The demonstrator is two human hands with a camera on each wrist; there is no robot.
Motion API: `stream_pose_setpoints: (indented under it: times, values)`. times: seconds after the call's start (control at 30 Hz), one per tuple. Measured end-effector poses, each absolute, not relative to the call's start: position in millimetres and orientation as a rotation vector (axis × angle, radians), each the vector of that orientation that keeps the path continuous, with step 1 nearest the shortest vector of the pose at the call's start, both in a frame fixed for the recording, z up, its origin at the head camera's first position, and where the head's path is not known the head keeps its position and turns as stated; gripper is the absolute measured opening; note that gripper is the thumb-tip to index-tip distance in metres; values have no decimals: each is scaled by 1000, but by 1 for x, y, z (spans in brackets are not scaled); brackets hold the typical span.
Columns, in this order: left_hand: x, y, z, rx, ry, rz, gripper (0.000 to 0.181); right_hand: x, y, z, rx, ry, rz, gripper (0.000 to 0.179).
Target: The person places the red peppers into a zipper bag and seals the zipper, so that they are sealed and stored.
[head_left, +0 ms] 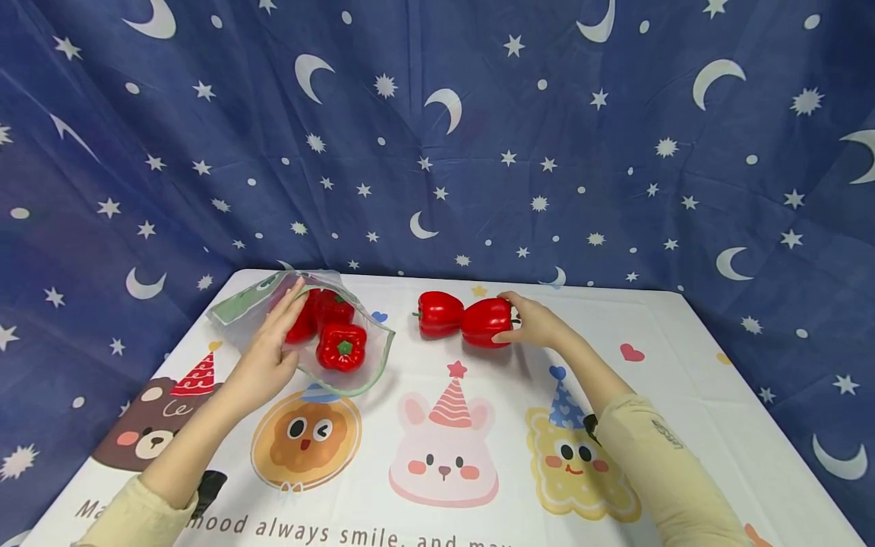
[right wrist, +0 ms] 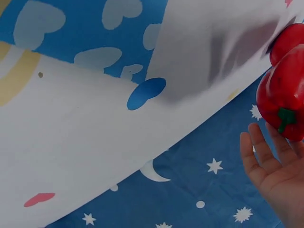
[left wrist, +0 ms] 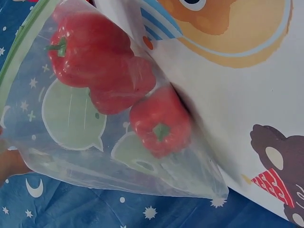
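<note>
The step in hand is judged to be the taking up of a red pepper near the far edge of the bench, with a clear bag placed by the far left corner. The pepper is lightly pinched at its stem end by the right hand: the thumb is set on the near side, other fingers on the far side. Its opposite end is met, or nearly met, by a second pepper. Nothing is visibly grasped by the left hand; its fingers are laid straight against the bag, in which three peppers are held. A fuller grip and a steadied bag mouth seem to be called for next.
</note>
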State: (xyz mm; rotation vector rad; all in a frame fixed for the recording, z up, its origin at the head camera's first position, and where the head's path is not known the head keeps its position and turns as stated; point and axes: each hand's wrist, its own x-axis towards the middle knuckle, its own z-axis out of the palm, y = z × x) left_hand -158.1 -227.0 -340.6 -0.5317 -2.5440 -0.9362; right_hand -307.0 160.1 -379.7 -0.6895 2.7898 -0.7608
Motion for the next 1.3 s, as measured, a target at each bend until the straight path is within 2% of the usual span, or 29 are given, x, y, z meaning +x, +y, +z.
stream_pose_setpoints:
  times: [1.3]
  values:
    - [-162, -221, -335, -494, -2607, -944, 72, -271, 106, -363, -725, 2771, -1308, 76]
